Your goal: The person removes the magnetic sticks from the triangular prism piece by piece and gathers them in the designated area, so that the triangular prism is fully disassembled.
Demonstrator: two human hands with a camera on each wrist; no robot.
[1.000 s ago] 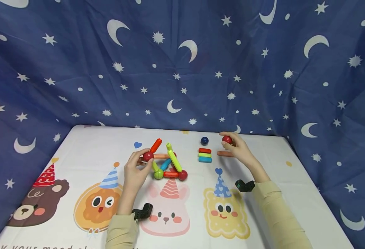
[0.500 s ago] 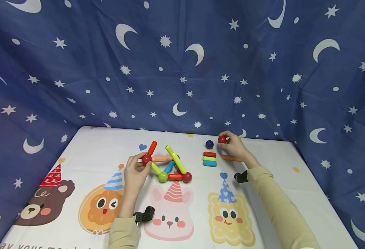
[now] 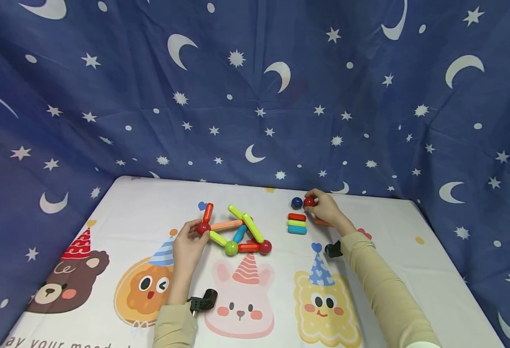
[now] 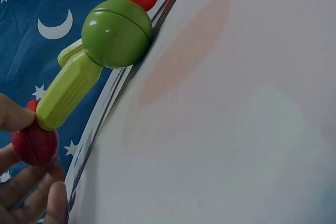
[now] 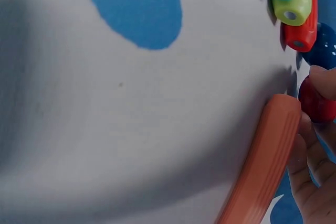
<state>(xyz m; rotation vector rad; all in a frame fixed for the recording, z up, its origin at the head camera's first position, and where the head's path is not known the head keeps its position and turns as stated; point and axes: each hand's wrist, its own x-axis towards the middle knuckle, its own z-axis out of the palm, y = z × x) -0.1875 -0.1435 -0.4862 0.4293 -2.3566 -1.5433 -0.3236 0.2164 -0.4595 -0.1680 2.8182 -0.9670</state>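
Note:
My left hand (image 3: 188, 245) pinches a glossy red ball (image 3: 203, 228) between thumb and fingers. This ball is the left corner of a frame of magnetic sticks and balls; a red stick (image 3: 208, 212) rises from it, and an orange stick (image 3: 226, 225) and a lime stick (image 4: 70, 90) run off it. Farther along the frame are a green ball (image 3: 231, 248) and another red ball (image 3: 265, 247). At the back of the table, my right hand (image 3: 327, 209) holds a separate red ball (image 3: 309, 202) with its fingertips, right beside a dark blue ball (image 3: 297, 203).
In front of the blue ball lie a red stick (image 3: 297, 217), a lime stick (image 3: 297, 223) and a blue stick (image 3: 297, 230), side by side. A loose orange stick (image 5: 262, 161) lies under the right hand. Behind the printed tablecloth (image 3: 381, 227) hangs a starry curtain (image 3: 255, 96).
My right hand has brought its red ball leftward, close to the dark blue ball. The frame's left corner has swung outward in my left hand, and its red stick stands more upright. The head view shifted slightly.

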